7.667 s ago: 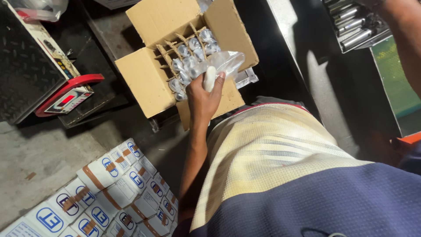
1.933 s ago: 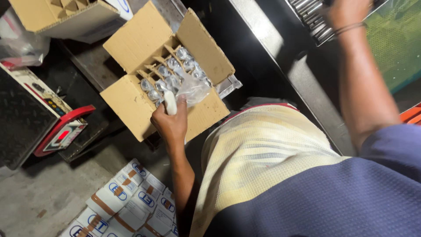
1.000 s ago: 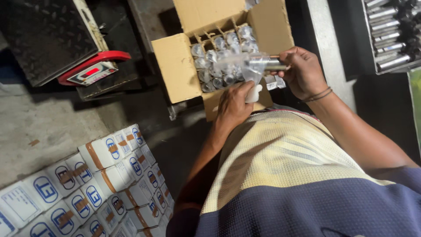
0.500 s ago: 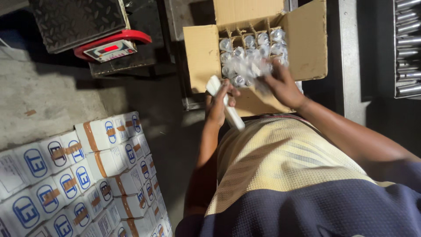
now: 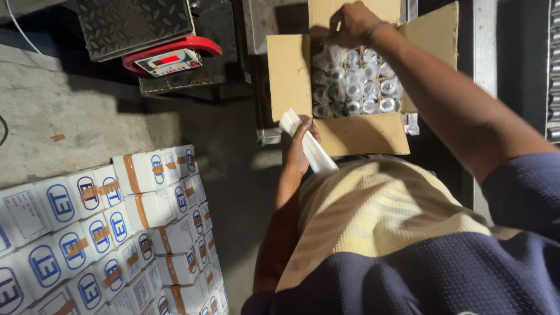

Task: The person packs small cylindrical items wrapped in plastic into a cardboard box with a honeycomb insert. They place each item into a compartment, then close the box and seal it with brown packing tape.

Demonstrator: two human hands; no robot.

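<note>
A grey concrete floor (image 5: 70,116) carries the things. On it lie rows of small white boxes (image 5: 116,227) taped with brown strips, packed side by side at the lower left. Farther up stands a weighing scale (image 5: 157,41) with a red rim.

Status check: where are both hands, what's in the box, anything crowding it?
Left hand grips white packet at box edge. Right hand reaches into cardboard box, over bagged metal parts. Scale clear to the side.
</note>
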